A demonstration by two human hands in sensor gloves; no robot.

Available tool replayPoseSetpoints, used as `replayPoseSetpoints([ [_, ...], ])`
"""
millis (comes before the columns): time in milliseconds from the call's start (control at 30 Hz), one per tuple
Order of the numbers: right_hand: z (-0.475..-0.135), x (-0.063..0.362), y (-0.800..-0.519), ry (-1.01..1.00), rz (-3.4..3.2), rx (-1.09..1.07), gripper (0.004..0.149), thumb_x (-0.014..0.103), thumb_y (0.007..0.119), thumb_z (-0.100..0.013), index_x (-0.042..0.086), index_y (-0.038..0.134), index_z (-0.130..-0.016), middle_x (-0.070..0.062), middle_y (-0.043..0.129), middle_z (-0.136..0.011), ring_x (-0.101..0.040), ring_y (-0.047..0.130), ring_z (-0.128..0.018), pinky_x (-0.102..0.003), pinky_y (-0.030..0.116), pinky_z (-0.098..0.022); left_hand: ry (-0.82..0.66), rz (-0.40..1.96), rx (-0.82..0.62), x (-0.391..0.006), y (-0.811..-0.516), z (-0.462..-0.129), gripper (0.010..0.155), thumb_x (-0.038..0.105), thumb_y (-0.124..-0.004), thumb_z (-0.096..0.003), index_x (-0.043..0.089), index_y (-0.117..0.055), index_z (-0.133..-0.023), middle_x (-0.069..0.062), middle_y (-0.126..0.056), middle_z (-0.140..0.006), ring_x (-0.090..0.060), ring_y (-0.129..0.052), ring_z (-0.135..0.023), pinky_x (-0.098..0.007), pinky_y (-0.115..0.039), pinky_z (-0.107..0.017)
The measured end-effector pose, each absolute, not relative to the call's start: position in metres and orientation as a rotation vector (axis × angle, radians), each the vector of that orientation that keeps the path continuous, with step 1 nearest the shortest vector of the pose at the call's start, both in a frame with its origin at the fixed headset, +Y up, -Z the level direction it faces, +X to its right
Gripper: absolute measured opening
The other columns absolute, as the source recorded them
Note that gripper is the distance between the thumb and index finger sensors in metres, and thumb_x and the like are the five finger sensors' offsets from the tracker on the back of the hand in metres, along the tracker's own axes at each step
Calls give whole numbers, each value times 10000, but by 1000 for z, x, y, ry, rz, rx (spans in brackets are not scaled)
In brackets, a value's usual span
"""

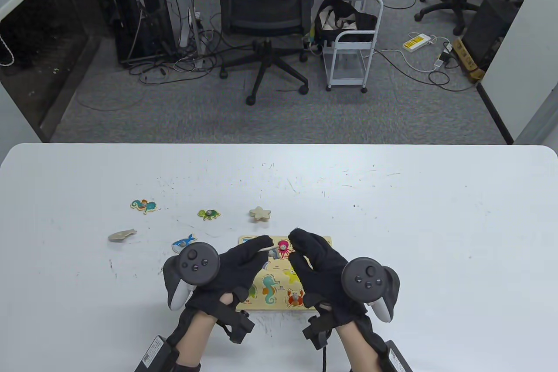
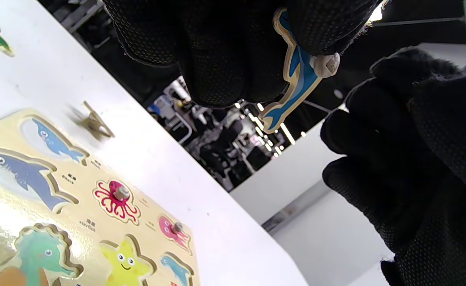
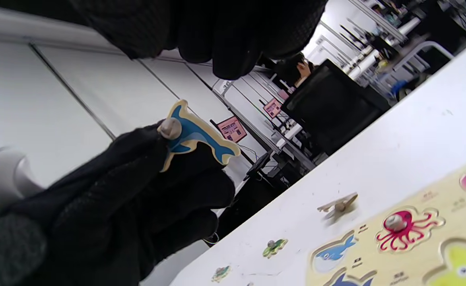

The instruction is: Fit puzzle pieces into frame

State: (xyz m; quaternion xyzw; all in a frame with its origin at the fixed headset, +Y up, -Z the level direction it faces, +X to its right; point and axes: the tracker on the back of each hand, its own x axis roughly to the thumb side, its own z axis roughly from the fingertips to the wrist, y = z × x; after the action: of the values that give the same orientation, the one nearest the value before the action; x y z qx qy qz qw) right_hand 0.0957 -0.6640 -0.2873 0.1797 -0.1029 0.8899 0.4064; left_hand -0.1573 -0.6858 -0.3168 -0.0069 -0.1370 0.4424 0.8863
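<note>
Left hand (image 1: 237, 269) fingers (image 2: 233, 51) pinch blue dolphin piece (image 2: 296, 79) above the puzzle frame (image 1: 279, 298); my right hand (image 1: 316, 269) w/ fingers loosely curled, just beside it.

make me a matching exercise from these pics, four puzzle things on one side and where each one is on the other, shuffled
Things:
1. blue dolphin piece
2. pink octopus piece
3. green turtle piece
4. starfish piece lying blank side up

Places:
A. seated in the puzzle frame
B. loose on the table, just beyond the frame's far edge
C. pinched in the left hand, off the table
D. loose on the table, left of the blank starfish

Pairs: 1-C, 2-A, 3-D, 4-B
</note>
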Motion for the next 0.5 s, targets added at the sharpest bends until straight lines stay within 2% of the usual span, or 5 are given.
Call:
replayPoseSetpoints([
  [200,-272,69,-659,-451,2550,484,504,413,888,-397,380,747,-879,96,838,-892,-166,925,-742,-404,757,-624,-282,925,-52,-157,-691,-320,491,494,-783,-507,324,-802,-967,94,-1015,-876,-143,-1026,-783,-423,-809,-673],
  [500,-266,53,-665,-580,2769,422,519,436,901,-378,399,744,-871,119,839,-883,-145,921,-739,-397,754,-634,-313,973,-133,-154,-693,-321,502,498,-783,-509,310,-798,-974,85,-1019,-870,-147,-1029,-777,-427,-809,-669],
])
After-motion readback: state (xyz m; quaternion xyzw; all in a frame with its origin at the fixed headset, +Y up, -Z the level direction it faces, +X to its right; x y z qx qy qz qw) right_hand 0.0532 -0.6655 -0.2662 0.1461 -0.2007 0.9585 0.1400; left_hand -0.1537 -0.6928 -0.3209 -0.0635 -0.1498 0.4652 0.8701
